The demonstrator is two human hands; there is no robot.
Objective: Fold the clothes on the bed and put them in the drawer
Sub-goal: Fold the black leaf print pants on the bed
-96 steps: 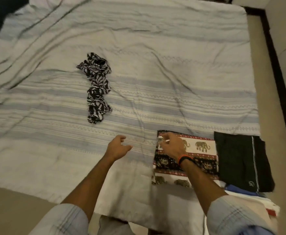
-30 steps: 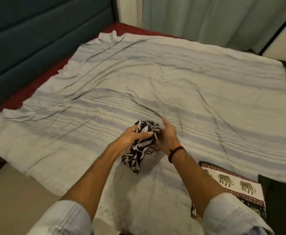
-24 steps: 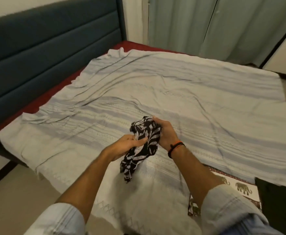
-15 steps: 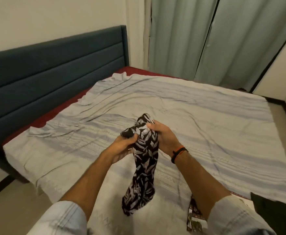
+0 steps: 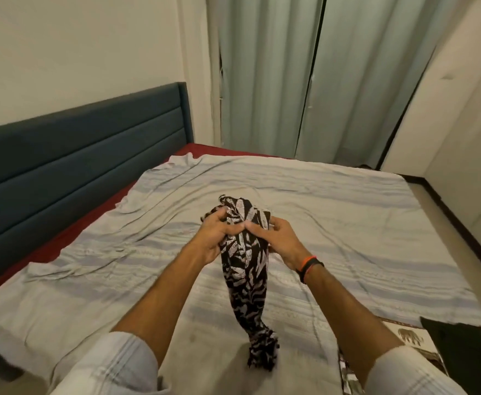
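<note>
The left hand [image 5: 216, 238] and the right hand [image 5: 280, 241] both grip the top of the black-and-white leaf-print garment [image 5: 248, 269], which hangs above the striped bedsheet [image 5: 347, 229]. It looks light, soft and limp; taking an edge or waistband should open it flat.

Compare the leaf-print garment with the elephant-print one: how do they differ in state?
The leaf-print garment is bunched and hanging, gripped by the left hand and right hand; the elephant-print garment lies flat on the bed, untouched. Leaf-print is black-and-white; elephant-print has a pale band. Both are patterned.
</note>
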